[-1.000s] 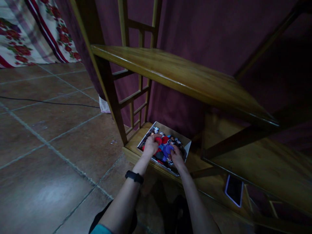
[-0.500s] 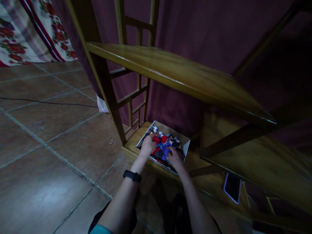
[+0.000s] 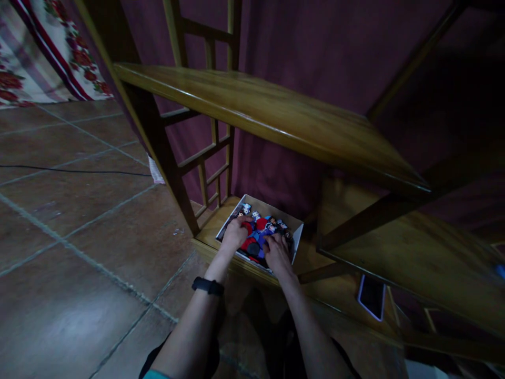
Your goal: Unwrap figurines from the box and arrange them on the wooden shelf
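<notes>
A shallow white-edged box sits on the low wooden shelf, filled with small colourful pieces. Among them are red round pieces, a dark round piece, blue and purple pieces, and little printed figures along the far side. My left hand, below a black wristband, reaches over the box's left side, its fingers stretched across a red piece. Over the right part rests my right hand, fingers apart, touching the purple and dark pieces. My fingertips partly hide what lies beneath them.
A wooden shelf board juts out above the box, with a lattice side frame at left. Lower right, a phone-like dark slab with a pale border lies on the shelf. A thin cable crosses the tiled floor.
My right hand has shifted slightly within the box, its fingers more spread over the pieces. My left hand stays at the left side. The view has turned slightly to the right.
</notes>
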Demonstrator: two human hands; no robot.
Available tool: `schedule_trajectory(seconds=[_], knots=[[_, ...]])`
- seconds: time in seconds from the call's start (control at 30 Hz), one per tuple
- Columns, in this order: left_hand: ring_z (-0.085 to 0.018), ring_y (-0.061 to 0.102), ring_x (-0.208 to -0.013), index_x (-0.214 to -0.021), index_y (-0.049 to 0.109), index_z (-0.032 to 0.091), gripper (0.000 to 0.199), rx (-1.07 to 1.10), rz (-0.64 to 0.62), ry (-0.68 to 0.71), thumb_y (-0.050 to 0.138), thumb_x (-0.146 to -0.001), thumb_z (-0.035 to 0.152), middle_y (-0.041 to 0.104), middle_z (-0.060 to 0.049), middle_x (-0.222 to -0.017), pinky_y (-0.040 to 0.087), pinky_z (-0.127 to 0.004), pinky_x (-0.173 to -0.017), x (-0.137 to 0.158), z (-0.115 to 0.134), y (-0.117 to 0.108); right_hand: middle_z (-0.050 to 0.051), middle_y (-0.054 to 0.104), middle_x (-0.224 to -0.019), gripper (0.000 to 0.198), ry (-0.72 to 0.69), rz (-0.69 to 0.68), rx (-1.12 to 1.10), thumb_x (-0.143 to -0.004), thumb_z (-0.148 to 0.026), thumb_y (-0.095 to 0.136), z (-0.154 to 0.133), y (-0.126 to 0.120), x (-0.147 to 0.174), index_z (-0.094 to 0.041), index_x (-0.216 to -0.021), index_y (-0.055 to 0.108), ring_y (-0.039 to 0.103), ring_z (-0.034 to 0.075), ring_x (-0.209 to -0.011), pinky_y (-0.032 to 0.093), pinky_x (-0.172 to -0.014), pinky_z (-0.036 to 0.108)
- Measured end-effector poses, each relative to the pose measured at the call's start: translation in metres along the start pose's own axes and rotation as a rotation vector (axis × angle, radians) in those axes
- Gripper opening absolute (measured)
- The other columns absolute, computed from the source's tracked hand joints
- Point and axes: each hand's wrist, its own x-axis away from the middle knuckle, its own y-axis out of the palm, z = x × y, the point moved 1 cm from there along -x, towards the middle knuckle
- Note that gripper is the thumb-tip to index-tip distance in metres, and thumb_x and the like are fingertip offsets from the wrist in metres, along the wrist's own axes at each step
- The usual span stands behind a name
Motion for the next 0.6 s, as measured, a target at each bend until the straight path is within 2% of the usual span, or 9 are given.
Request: schedule_trajectory(seconds=[0.13, 0.23, 0.33, 0.4, 0.6], knots=[[-0.015, 0.056, -0.066, -0.076, 0.067, 0.018, 0.026, 0.009, 0.001, 0.009, 0.055, -0.058, 0.004, 0.060, 0.000, -0.062, 0.043, -0.022, -0.062, 0.001, 0.002, 0.000, 0.005, 0.050, -0.113, 0.032, -0.040, -0.040, -0.025, -0.077, -0.028, 0.054, -0.012, 0.006, 0.003, -0.028, -0.109, 0.054, 0.042, 0.023, -0.109, 0.032, -0.090, 0.035], [-0.015, 0.056, -0.064, -0.077, 0.067, 0.018, 0.025, -0.022, 0.004, 0.022, 0.055, -0.060, 0.006, 0.060, 0.000, -0.062, 0.043, -0.022, -0.060, -0.001, 0.000, -0.002, 0.004, 0.054, -0.108, 0.027, 0.002, -0.060, -0.058, -0.074, -0.027, 0.059, -0.014, 0.013, 0.003, -0.026, -0.100, 0.057, 0.044, 0.022, -0.108, 0.035, -0.087, 0.034], [-0.014, 0.054, -0.062, -0.079, 0.068, 0.018, 0.027, -0.054, 0.008, 0.043, 0.055, -0.059, 0.006, 0.061, 0.000, -0.063, 0.041, -0.021, -0.058, -0.004, -0.005, -0.004, 0.002, 0.060, -0.097, 0.016, 0.069, -0.110, -0.167, -0.072, -0.025, 0.058, -0.011, 0.019, -0.001, -0.025, -0.089, 0.057, 0.051, 0.020, -0.098, 0.038, -0.081, 0.033], [-0.013, 0.053, -0.060, -0.080, 0.068, 0.017, 0.029, -0.067, 0.014, 0.059, 0.054, -0.058, 0.004, 0.061, 0.000, -0.065, 0.040, -0.020, -0.056, -0.007, -0.008, -0.005, 0.000, 0.061, -0.087, 0.014, 0.119, -0.127, -0.316, -0.072, -0.024, 0.056, -0.006, 0.022, -0.007, -0.024, -0.086, 0.055, 0.056, 0.018, -0.087, 0.040, -0.076, 0.031], [-0.012, 0.050, -0.058, -0.080, 0.069, 0.017, 0.036, -0.088, 0.005, 0.100, 0.051, -0.054, -0.001, 0.061, 0.000, -0.065, 0.038, -0.021, -0.058, -0.009, -0.011, -0.005, -0.001, 0.060, -0.076, 0.019, 0.281, -0.020, -0.976, -0.069, -0.032, 0.052, 0.013, 0.021, -0.020, -0.020, -0.084, 0.052, 0.056, 0.013, -0.062, 0.043, -0.055, 0.024]])
